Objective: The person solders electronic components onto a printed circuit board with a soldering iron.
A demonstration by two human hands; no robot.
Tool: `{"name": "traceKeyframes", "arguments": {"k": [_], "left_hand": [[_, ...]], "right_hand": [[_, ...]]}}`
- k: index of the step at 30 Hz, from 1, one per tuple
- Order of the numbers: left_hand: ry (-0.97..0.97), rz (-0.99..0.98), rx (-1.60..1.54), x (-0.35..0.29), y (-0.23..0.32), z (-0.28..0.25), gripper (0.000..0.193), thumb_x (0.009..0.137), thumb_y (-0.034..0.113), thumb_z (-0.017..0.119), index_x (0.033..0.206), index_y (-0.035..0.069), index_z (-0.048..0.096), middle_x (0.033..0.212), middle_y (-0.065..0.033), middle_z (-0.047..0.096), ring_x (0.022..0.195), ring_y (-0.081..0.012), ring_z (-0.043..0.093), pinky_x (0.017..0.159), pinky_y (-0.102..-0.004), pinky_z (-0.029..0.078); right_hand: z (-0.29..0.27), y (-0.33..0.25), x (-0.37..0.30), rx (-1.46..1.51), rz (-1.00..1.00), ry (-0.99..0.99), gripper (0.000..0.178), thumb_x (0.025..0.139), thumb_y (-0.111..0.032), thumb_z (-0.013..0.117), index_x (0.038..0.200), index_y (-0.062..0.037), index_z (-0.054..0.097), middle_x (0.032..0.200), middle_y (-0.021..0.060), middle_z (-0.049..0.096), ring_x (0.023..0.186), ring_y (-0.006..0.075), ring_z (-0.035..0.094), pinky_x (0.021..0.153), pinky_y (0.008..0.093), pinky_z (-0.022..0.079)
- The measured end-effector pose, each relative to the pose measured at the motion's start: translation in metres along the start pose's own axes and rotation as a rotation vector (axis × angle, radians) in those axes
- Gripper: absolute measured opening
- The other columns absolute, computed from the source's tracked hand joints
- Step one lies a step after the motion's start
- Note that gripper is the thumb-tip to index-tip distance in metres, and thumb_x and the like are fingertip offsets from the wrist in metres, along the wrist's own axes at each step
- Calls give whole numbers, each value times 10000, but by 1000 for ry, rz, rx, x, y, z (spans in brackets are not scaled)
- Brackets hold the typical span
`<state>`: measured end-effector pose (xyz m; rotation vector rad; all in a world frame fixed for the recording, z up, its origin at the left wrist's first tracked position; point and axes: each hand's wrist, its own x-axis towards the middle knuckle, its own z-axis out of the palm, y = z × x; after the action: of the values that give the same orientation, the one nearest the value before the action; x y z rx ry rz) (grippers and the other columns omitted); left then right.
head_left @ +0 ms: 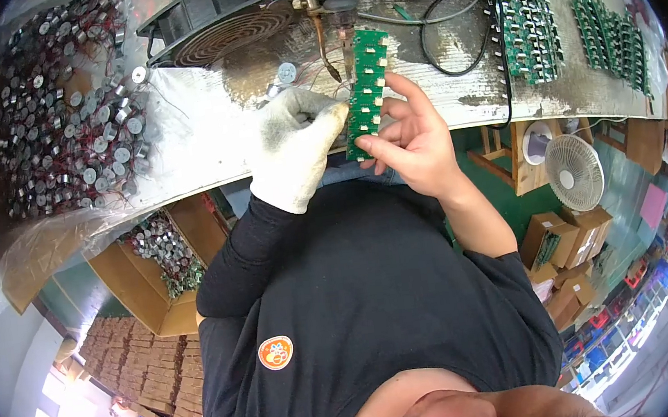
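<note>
A long green circuit board (369, 81) with a row of small white parts is held upright by my right hand (416, 137), thumb on its lower end and fingers along its right edge. My left hand (293, 139), in a whitish glove, is closed in a pinch at the board's left edge; what lies between its fingertips is hidden. Just beyond the glove sits a small round silver motor (286, 72) with thin red wires near it. The tip of a soldering iron (346, 42) comes down at the board's upper left, beside a thin bent metal tube (323, 49).
Many small wired motors (68, 115) lie heaped on plastic at the left. A black-framed fan (223, 32) stands at the back. Finished-looking board stacks (528, 30) and a black cable (504, 49) are on the right. A cardboard box (140, 280) stands below the table's left edge.
</note>
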<state>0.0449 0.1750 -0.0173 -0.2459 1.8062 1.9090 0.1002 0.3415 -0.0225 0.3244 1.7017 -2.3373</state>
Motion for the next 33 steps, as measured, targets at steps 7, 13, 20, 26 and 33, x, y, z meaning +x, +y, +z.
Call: {"name": "traceKeyframes", "arguments": {"k": [7, 13, 20, 26, 33], "left_hand": [[279, 536, 729, -20, -3, -22, 328, 734, 138, 743, 1001, 10, 601, 869, -103, 613, 683, -181, 600, 617, -290, 490], [409, 804, 784, -8, 16, -67, 352, 681, 35, 732, 999, 25, 582, 1021, -145, 566, 961, -258, 572, 780, -310, 489], [972, 776, 780, -8, 46, -138, 157, 721, 16, 714, 859, 48, 646, 851, -73, 606, 661, -161, 582, 596, -256, 483], [917, 639, 1181, 8, 67, -171, 120, 784, 137, 677, 876, 60, 676, 830, -107, 641, 730, -275, 630, 681, -334, 503], [873, 223, 1111, -5, 71, -183, 239, 764, 256, 689, 878, 46, 687, 797, -129, 679, 762, -283, 664, 705, -363, 508]], "right_hand": [[-3, 1, 1, -17, 45, 41, 731, 807, 55, 654, 1407, -51, 250, 1019, 153, 587, 629, 182, 648, 475, 244, 502], [-3, 1, 8, -10, -41, 109, 695, 826, 71, 614, 1415, -19, 254, 1003, 150, 585, 642, 152, 630, 494, 227, 506], [3, -5, 14, -43, -11, 80, 682, 832, 85, 589, 1411, -4, 239, 1015, 174, 576, 637, 142, 615, 496, 225, 505], [4, -4, 14, -47, -29, 69, 680, 833, 81, 591, 1407, 7, 233, 1011, 175, 577, 635, 149, 620, 487, 227, 500], [3, -4, 13, -51, -44, 62, 673, 833, 83, 584, 1402, 15, 233, 996, 178, 573, 636, 158, 626, 483, 231, 505]]}}
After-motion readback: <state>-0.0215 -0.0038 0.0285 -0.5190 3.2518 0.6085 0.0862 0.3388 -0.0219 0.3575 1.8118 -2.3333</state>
